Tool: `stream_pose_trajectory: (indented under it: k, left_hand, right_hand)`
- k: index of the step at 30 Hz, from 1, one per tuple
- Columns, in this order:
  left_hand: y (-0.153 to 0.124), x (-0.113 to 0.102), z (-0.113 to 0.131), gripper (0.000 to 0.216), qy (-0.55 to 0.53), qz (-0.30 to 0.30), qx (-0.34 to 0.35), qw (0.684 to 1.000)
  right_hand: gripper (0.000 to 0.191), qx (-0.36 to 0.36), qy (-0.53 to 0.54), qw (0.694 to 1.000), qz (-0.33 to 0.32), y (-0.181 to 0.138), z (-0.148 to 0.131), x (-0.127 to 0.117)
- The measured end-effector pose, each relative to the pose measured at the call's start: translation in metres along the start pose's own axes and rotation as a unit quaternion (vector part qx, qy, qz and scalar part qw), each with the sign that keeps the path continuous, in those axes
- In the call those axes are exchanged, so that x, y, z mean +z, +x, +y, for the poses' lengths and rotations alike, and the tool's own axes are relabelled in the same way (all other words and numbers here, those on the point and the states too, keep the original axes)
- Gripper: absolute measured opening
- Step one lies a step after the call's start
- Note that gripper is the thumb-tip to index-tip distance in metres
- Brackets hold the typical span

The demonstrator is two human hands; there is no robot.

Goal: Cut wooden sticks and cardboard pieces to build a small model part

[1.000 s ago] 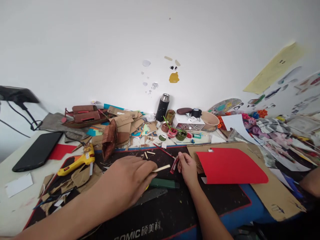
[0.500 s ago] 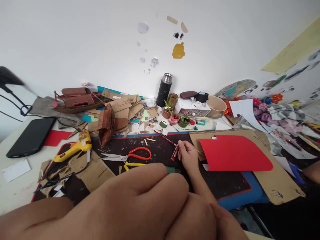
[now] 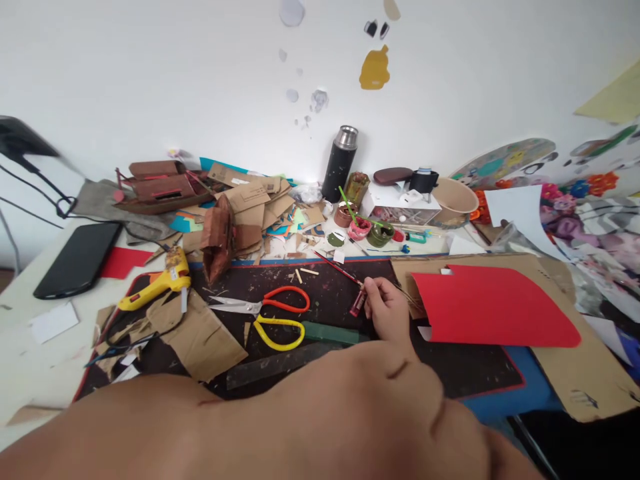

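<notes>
Scissors (image 3: pixel 283 317) now fully uncovered as the left hand (image 3: pixel 360 413) pulls back on their near side, its grip impossible to tell, leaving the right hand (image 3: pixel 390 310), pinched on a dark red piece (image 3: pixel 357 305) to their right, visibly occupied

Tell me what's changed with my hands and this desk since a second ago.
Your left hand moved from over the black desk mat back toward the camera, uncovering the scissors with red and yellow handles; whether it still holds the pale wooden stick is hidden. Your right hand stays at the small dark red piece. The yellow glue gun and flat red sheet lie as before.
</notes>
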State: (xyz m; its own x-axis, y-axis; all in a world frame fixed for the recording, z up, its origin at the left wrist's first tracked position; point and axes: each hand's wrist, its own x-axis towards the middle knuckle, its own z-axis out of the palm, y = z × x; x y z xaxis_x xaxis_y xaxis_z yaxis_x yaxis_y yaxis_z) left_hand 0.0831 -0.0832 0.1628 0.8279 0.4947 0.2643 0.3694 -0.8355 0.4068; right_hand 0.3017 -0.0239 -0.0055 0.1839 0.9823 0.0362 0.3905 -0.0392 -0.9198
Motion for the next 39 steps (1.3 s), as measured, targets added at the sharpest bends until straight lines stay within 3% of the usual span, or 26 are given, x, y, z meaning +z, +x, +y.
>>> stream_pose_trajectory:
  k: [2,4,8,12,18,24,31,39]
  left_hand:
    - [0.005,0.012,-0.008,0.023,-0.034,-0.038,0.022,0.998]
    - [0.003,0.025,-0.025,0.018,-0.031,-0.044,0.001,0.999]
    - [-0.016,0.044,-0.07,0.011,-0.11,-0.043,-0.118,0.986]
    - [-0.033,0.055,-0.097,0.015,-0.222,-0.008,-0.239,0.945]
    - [-0.039,0.08,-0.109,0.019,-0.26,0.056,-0.297,0.917]
    - [-0.046,0.098,-0.118,0.025,-0.201,0.113,-0.282,0.931]
    - [-0.053,0.118,-0.114,0.014,-0.085,0.191,-0.133,0.969]
    - [-0.055,0.12,-0.116,0.019,-0.033,0.224,-0.058,0.972]
  right_hand:
    - [0.047,-0.004,-0.006,1.0,0.004,0.0,0.0,-0.001]
    - [0.049,-0.012,-0.02,1.0,0.008,-0.001,0.0,-0.001]
    - [0.053,-0.03,-0.059,0.998,0.009,-0.003,0.0,0.0]
    - [0.055,-0.042,-0.072,0.996,0.01,-0.003,0.005,0.003]
    - [0.05,-0.03,-0.059,0.998,0.019,-0.003,0.01,0.005]
    - [0.046,0.007,-0.01,1.0,-0.006,-0.001,0.013,0.01]
    - [0.049,0.043,0.074,0.996,-0.038,0.011,0.008,0.005]
    - [0.042,0.023,0.085,0.996,0.004,0.044,0.006,-0.013]
